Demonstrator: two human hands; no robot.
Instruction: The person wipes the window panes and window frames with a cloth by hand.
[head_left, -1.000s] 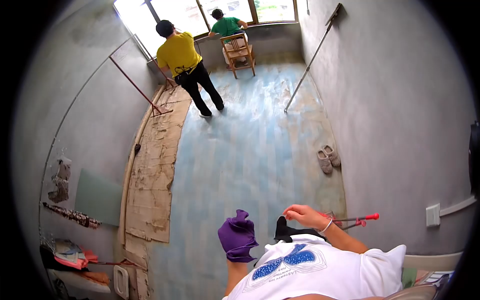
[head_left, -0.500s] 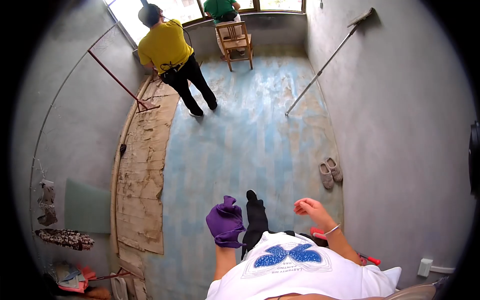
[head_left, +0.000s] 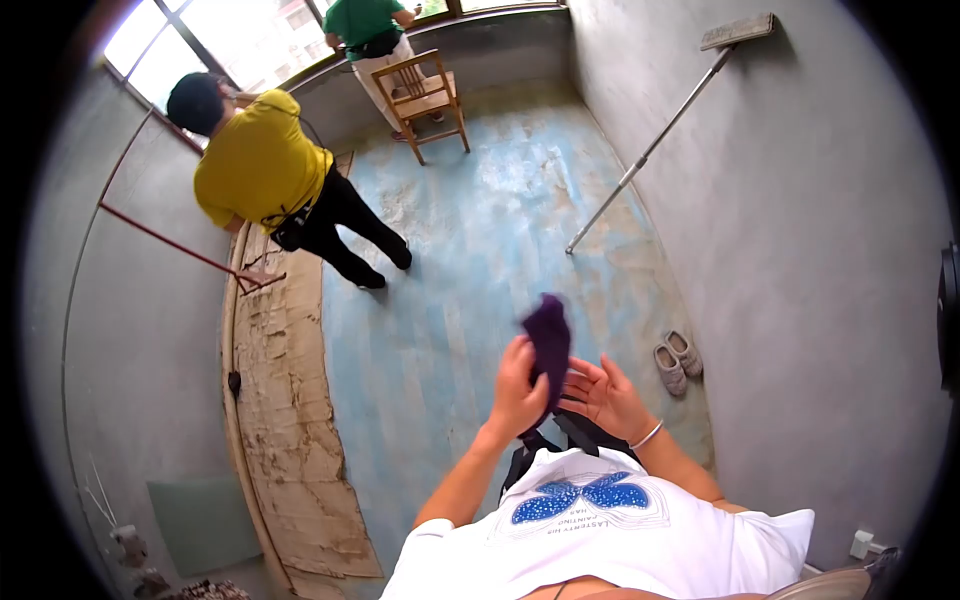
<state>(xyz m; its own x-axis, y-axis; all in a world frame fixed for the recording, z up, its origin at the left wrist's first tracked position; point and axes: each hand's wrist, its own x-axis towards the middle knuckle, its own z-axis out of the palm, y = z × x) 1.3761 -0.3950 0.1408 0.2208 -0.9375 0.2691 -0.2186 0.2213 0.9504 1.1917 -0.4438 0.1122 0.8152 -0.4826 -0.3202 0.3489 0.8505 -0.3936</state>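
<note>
In front of my white shirt, my left hand (head_left: pixel 521 388) grips a purple cloth (head_left: pixel 549 345), which hangs upward and away from the fingers, slightly blurred. Close beside the cloth on its right is my right hand (head_left: pixel 603 396), its fingers apart and the palm partly turned up. Its fingertips are near the cloth's edge; whether they touch it cannot be made out. A light bracelet circles my right wrist.
A person in yellow (head_left: pixel 262 165) stands at the left by the windows. Another in green (head_left: pixel 365 25) is beyond a wooden chair (head_left: pixel 425 95). A long-handled flat mop (head_left: pixel 640 160) leans on the right wall. Slippers (head_left: pixel 678 362) lie right; torn cardboard (head_left: pixel 290 420) covers the left floor.
The purple cloth was draped over my left hand; now it is gripped in the bare fingers. Both hands have come together further forward. The view has shifted, and the person in yellow appears nearer.
</note>
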